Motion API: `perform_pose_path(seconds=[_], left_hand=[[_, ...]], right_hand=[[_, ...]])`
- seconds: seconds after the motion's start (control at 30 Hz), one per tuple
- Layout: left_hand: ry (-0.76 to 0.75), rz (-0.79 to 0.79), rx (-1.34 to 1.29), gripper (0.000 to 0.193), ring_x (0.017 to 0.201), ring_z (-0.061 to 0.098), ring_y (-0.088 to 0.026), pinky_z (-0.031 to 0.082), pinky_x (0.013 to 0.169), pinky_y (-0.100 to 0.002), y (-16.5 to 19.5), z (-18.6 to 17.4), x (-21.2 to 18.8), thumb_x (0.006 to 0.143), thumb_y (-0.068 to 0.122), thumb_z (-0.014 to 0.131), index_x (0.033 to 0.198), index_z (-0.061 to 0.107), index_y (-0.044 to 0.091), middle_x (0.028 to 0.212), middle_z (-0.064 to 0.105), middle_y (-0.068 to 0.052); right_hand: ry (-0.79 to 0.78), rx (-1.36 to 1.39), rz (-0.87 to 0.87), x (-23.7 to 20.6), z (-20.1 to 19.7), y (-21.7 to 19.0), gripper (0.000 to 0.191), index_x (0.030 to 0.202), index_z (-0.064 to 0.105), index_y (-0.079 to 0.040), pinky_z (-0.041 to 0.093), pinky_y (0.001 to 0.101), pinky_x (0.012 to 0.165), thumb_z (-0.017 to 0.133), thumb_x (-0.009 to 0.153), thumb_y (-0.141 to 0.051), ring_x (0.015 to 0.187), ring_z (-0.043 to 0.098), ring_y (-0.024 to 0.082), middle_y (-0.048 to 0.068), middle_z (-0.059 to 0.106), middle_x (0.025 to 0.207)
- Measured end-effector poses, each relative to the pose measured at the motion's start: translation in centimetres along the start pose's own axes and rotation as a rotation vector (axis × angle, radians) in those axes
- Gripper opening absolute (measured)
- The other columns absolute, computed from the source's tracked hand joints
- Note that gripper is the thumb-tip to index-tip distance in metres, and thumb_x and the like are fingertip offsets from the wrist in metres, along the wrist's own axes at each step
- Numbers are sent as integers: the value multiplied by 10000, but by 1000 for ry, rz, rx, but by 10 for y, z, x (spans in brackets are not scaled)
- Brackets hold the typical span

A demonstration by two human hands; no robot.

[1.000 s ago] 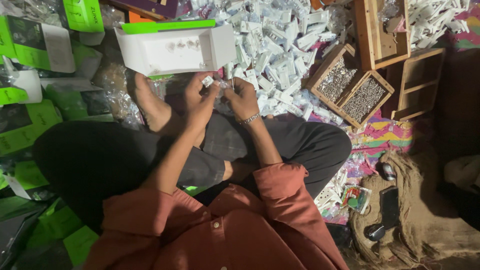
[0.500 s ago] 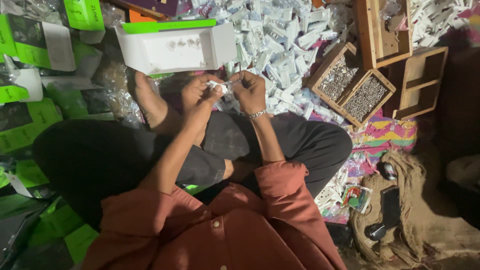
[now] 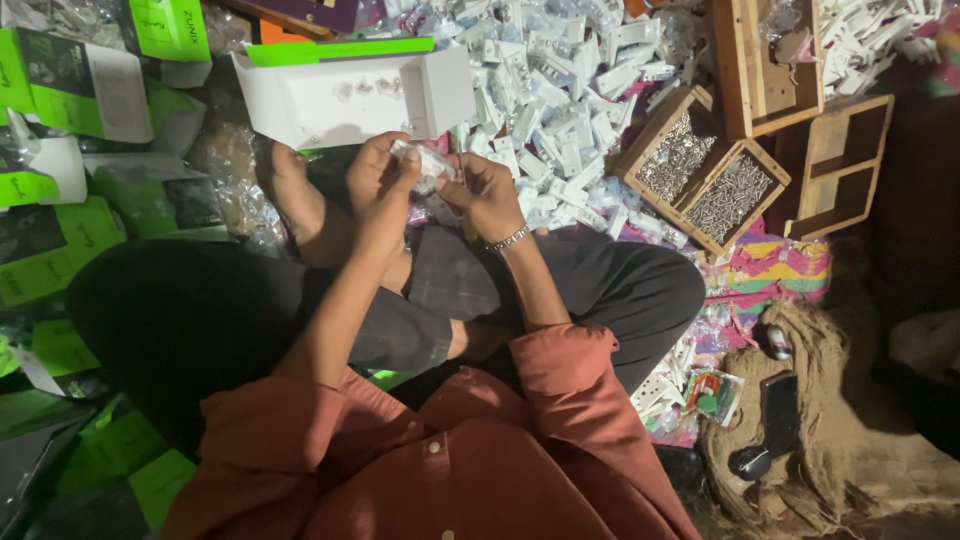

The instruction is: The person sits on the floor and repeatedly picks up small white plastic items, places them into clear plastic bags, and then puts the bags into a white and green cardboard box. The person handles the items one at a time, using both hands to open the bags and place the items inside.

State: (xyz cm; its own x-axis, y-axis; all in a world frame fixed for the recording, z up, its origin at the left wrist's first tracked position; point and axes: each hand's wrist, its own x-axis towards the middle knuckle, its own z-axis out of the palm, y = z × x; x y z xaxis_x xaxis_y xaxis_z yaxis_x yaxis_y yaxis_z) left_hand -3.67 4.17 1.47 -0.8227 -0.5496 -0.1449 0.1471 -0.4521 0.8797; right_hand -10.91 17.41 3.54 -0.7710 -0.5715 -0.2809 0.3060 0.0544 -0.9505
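A small packet (image 3: 428, 165) of clear, glossy plastic film is held between the bare hands, left hand (image 3: 378, 180) and right hand (image 3: 487, 195). A shiny metal bracelet (image 3: 510, 239) is worn on the right wrist. The open box (image 3: 345, 95) is made of smooth, matt white card. The divided tray (image 3: 712, 170) is of bare, unfinished wood and is filled with glinting metal screws (image 3: 730, 197). Rough, fibrous sacking (image 3: 800, 400) is seen at the right. The rust shirt (image 3: 440, 460) is matt cloth.

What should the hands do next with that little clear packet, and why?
Probably drop the small clear packet into the open white box. Both the left hand and right hand pinch it just below that box, which lies open towards them with a few small pieces already inside.
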Motion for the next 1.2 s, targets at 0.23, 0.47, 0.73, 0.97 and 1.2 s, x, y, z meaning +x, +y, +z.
perform_pose_path(seconds=[0.23,0.47,0.73,0.97,1.2], left_hand=[[7,-104,16,229,879,598,-102,503,799,-257,-4,0,3,1047,51,635,1264,623,-19,994,652,-40],[-56,-276,36,250,903,643,-100,569,757,-261,3,-7,3,1036,136,645,1258,619,25,1024,657,-22],[-267,-239,65,448,849,663,-102,565,727,-250,20,-11,9,922,23,738,1323,537,43,1087,699,-65],[-380,-350,200,419,756,642,-119,532,693,-245,34,-21,10,899,-47,563,1302,670,1,1057,735,-63],[-81,-30,233,393,870,696,-137,540,794,-244,45,-20,12,939,-27,536,1326,600,-2,1162,721,-81]], right_hand=[[102,37,31,5,-7,2,108,997,735,23,430,215,535,664,915,33,604,571,45,-2,691,784],[123,102,25,5,-7,-7,33,944,687,-5,391,220,494,691,939,-37,548,521,41,-15,640,725],[102,27,-11,2,-4,4,204,865,665,-56,365,226,502,712,1016,-183,568,514,31,-40,640,726],[554,453,-219,14,-45,-13,204,931,634,-81,398,265,545,710,1041,-234,613,558,124,27,610,765],[460,472,-45,10,-43,-5,279,1084,685,-80,415,273,521,670,925,-309,594,582,141,71,708,805]])
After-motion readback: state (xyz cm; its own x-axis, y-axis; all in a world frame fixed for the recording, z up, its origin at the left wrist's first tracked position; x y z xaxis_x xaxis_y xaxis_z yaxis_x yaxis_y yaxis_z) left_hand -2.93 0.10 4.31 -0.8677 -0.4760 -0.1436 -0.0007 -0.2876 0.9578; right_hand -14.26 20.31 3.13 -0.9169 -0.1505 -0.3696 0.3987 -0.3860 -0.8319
